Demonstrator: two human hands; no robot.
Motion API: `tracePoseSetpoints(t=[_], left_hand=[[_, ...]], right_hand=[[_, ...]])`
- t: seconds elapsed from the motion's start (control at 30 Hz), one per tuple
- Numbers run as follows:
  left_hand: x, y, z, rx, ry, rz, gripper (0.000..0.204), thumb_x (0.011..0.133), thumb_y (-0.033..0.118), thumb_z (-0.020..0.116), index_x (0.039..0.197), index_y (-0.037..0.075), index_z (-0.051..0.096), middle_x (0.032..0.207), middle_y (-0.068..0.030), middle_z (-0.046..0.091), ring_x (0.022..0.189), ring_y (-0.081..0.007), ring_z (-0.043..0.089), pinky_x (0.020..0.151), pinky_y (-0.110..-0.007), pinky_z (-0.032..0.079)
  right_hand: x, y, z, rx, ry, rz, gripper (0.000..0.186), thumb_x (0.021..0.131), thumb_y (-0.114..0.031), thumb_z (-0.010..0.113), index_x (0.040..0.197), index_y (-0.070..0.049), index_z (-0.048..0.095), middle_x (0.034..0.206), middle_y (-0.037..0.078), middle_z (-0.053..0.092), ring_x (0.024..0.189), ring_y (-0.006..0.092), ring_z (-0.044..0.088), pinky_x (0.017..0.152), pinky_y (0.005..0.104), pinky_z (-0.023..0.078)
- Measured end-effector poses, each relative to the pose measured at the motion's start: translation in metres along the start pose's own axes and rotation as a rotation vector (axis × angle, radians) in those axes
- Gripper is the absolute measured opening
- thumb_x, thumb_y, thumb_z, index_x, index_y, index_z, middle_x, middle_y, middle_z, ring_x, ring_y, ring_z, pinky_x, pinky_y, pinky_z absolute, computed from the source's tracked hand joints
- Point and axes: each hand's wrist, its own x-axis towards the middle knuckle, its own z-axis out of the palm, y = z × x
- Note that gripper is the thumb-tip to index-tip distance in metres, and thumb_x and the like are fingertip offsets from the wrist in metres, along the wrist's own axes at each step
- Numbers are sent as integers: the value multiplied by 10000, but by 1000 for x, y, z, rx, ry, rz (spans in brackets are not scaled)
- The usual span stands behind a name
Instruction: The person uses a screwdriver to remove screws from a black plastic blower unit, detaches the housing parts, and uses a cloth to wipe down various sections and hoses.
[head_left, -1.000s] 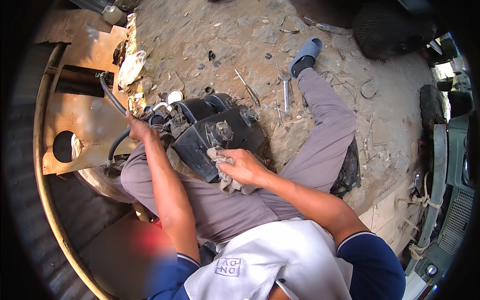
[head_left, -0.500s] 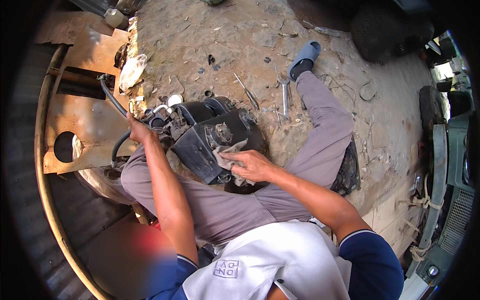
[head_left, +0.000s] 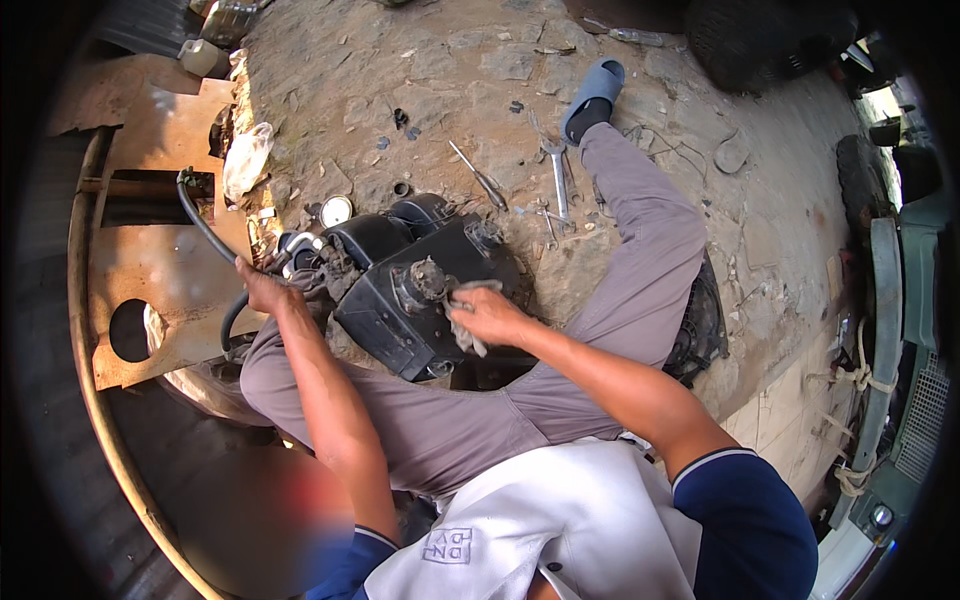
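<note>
A black plastic housing (head_left: pixel 385 312) with a dirt-caked round fitting (head_left: pixel 428 281) sits on the ground between my legs. My left hand (head_left: pixel 268 290) is closed round a black hose (head_left: pixel 207 226) at the housing's left side, by some metal pipes (head_left: pixel 300 243). The fingers of my right hand (head_left: pixel 492 316) are bunched on a grey rag (head_left: pixel 466 338), pressed to the housing just right of the fitting. My palm hides part of the rag.
Beyond the housing lie a screwdriver (head_left: pixel 478 174), a wrench (head_left: pixel 558 180) and a round white-faced part (head_left: pixel 336 210). Rusty sheet metal with cut-outs (head_left: pixel 190 270) stands at left. A black slatted part (head_left: pixel 703 325) is beside my right leg; a green vehicle (head_left: pixel 915 420) stands at far right.
My right hand has shifted the rag from the front of the fitting to its right side, a little farther from me. My left hand keeps its hold on the hose. The whole view has shifted slightly.
</note>
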Motion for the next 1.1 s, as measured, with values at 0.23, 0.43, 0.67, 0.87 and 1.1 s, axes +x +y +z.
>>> tracePoseSetpoints(t=[0.23,0.43,0.67,0.87,1.1], left_hand=[[-1,3,0,29,-8,-10,478,898,378,708,1074,-58,623,922,-129,651,739,-244,638,653,-394,570],[-9,10,4,66,66,-17,482,857,397,739,1053,-29,628,926,-115,632,782,-209,591,722,-374,529],[-8,9,1,76,25,-52,440,889,417,698,1099,40,613,881,-64,559,788,-171,530,770,-366,480],[6,1,-3,101,-48,19,373,916,459,662,1072,124,609,883,2,613,731,-146,571,646,-322,485],[-10,7,20,85,21,-28,403,892,413,715,1095,83,604,904,-43,607,740,-158,568,706,-311,501]], right_hand=[[-24,-9,-40,199,33,247,494,870,-294,613,1305,-60,616,1051,228,714,1009,350,685,927,406,516],[26,22,30,-122,445,248,432,936,-274,489,1314,-65,493,1060,320,638,1036,486,613,894,548,488],[93,100,6,-88,498,740,423,918,-263,503,1287,-59,539,1186,281,633,1117,463,607,964,517,474],[138,204,-17,-136,529,811,475,887,-213,526,1336,-70,581,1332,249,584,1263,430,530,1071,447,422],[126,187,-9,-220,225,626,355,893,-273,592,1126,-16,666,1149,240,673,1095,374,647,929,436,503]])
